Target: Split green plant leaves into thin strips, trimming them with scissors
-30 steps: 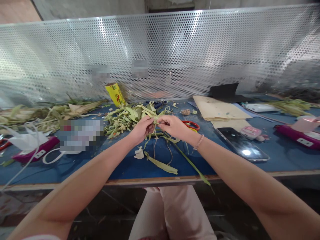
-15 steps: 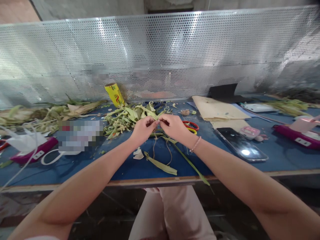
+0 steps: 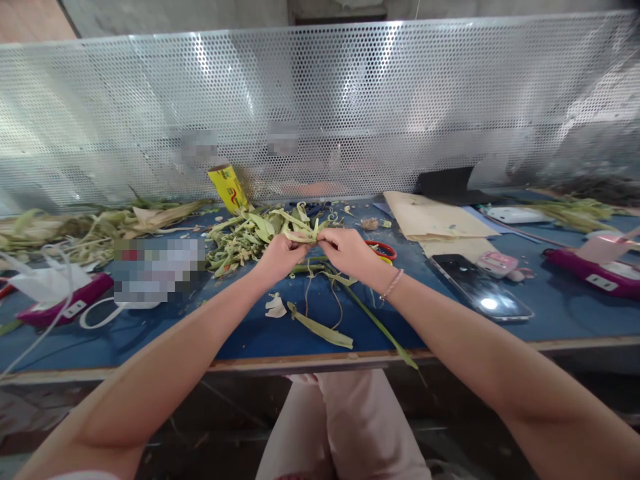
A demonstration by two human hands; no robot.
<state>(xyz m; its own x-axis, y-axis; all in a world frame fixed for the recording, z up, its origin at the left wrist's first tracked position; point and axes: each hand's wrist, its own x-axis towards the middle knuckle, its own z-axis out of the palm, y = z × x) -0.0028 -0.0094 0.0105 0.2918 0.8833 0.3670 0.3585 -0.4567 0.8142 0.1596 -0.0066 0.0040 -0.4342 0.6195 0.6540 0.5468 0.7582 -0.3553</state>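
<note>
My left hand (image 3: pixel 287 253) pinches a pale green plant strip (image 3: pixel 311 235) at the front right of a heap of cut leaves (image 3: pixel 245 240). Close beside it, my right hand (image 3: pixel 347 250) has its fingers closed on the same strip, with a short span showing between the hands. Thin brown string (image 3: pixel 307 293) hangs below onto the blue table. Under the hands lie a loose husk piece (image 3: pixel 323 331) and a long green stalk (image 3: pixel 383 327). Scissors with red and yellow handles (image 3: pixel 383 249) are partly hidden behind my right hand.
A yellow tube (image 3: pixel 229 189) leans behind the leaves. On the right are brown paper (image 3: pixel 440 217), a phone (image 3: pixel 477 287) and a pink case (image 3: pixel 497 263). Purple power strips (image 3: pixel 593 273) lie at both sides. A perforated metal screen (image 3: pixel 325 113) stands behind.
My hands have moved slightly apart, the left one shifting left. More of the green strip now shows between them.
</note>
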